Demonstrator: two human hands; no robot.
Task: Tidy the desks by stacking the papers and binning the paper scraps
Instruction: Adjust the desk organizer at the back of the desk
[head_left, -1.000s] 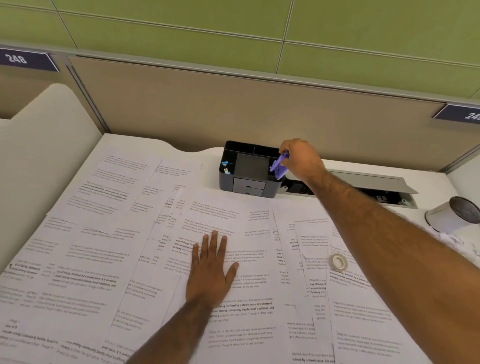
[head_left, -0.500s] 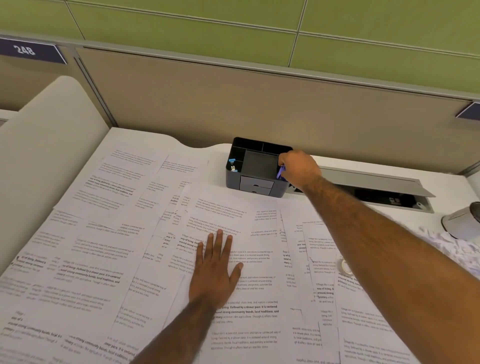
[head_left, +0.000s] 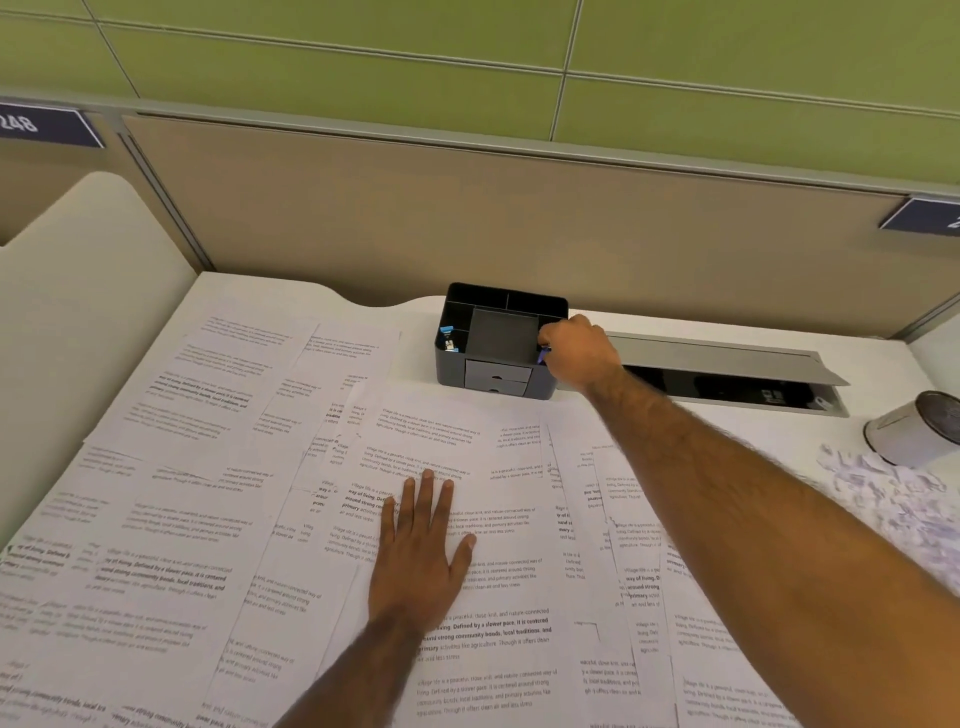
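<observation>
Partition label (head_left: 47, 126) at far left reads "248". Printed papers (head_left: 218, 519) lie spread and overlapping over most of the desk (head_left: 260, 291); text reads "Village life is a peaceful, close-knit…". Left hand (head_left: 423, 551) flat, fingers spread, on sheets mid-desk. Right hand (head_left: 579, 353) pinches a small purple item (head_left: 543, 355) at the black organiser (head_left: 498, 338), back edge. Paper scraps (head_left: 893, 499) piled at right edge, near a white cup (head_left: 919, 431).

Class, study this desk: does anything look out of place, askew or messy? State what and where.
Yes. Printed sheets lie scattered, overlapping at odd angles across the desk, not stacked. A heap of paper scraps sits loose at the right edge beside a white tin, not binned. The cable hatch lid stands open.
</observation>
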